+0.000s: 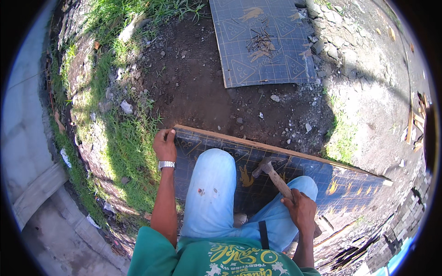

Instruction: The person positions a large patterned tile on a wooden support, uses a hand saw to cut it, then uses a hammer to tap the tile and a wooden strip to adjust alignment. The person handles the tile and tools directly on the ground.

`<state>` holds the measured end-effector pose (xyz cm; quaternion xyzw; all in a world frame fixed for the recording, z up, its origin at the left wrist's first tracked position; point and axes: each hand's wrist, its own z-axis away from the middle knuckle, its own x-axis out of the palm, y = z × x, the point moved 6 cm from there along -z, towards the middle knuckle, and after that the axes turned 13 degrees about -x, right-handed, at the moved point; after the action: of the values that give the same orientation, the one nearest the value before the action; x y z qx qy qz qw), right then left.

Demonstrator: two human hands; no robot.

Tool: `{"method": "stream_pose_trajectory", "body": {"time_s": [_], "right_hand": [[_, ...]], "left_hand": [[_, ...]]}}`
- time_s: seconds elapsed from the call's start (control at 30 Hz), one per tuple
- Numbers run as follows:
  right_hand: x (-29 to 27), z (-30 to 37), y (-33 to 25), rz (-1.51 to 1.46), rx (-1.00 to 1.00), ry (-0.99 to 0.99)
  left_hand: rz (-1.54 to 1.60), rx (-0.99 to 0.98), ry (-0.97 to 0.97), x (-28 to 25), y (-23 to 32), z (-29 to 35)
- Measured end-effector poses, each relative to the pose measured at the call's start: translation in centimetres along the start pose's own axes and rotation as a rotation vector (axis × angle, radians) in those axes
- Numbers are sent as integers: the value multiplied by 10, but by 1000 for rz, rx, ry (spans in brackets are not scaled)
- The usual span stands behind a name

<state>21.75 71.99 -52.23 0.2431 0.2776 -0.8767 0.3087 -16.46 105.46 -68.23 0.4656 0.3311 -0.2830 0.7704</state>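
Note:
My right hand (301, 210) is closed round the wooden handle of a hammer (279, 182), whose metal head lies over the dark panel near my right knee. With my left hand (165, 143) I grip the far left corner of that dark plywood panel (248, 177), thumb on top. A thin wooden strip (258, 144) runs along the panel's far edge. Ahead lies a second dark plywood sheet (248, 76) on the soil, with a small heap of nails (262, 42) on it. My legs cover part of the near panel.
Grass (133, 161) and stones border the dark soil (189, 92) on the left. Beyond the grass is a concrete surface (27, 115). Broken rubble (329, 46) lies right of the far sheet, and wood scraps (416, 122) are at the far right.

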Motion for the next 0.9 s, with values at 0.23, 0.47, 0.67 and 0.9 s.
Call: {"method": "stream_pose_trajectory", "body": {"time_s": [0.23,0.47,0.67,0.9], "right_hand": [[-16,-55,40,300,-224,77],[-18,-112,43,170,-200,-21],[-104,-226,-72,-51,-484,550],[-165,-404,-162,446,-705,712]], "left_hand": [[115,29,117,12,18,9],[-226,-5,347,42,28,8],[-230,18,326,42,30,4],[-231,-34,307,40,32,5]]}}
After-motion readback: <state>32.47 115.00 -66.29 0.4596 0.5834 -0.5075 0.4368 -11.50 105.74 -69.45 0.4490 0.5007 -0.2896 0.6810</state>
